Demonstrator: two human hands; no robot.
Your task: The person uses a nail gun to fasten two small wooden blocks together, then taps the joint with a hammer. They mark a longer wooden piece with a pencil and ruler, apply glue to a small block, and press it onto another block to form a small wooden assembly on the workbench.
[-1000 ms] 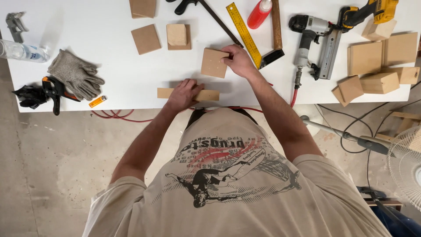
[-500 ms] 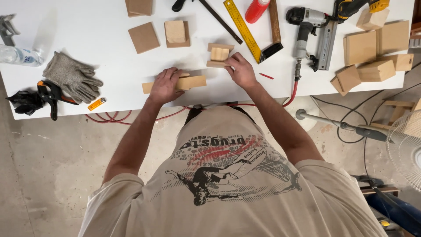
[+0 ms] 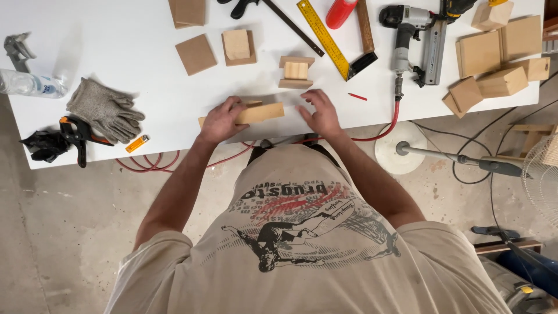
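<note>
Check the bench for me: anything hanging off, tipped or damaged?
Nothing looks damaged or spilled. The clamp lies at the table's front edge, its handle past it. The red hose droops below that edge.

White table [image 3: 116, 35] — wood blocks [image 3: 500, 52], grey gloves [image 3: 104, 109], yellow ruler [image 3: 322, 38], nail gun [image 3: 415, 35] lie on it.

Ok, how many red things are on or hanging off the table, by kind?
Red bottle: 1
Red pencil: 1
Red hose: 1
Total: 3
</note>
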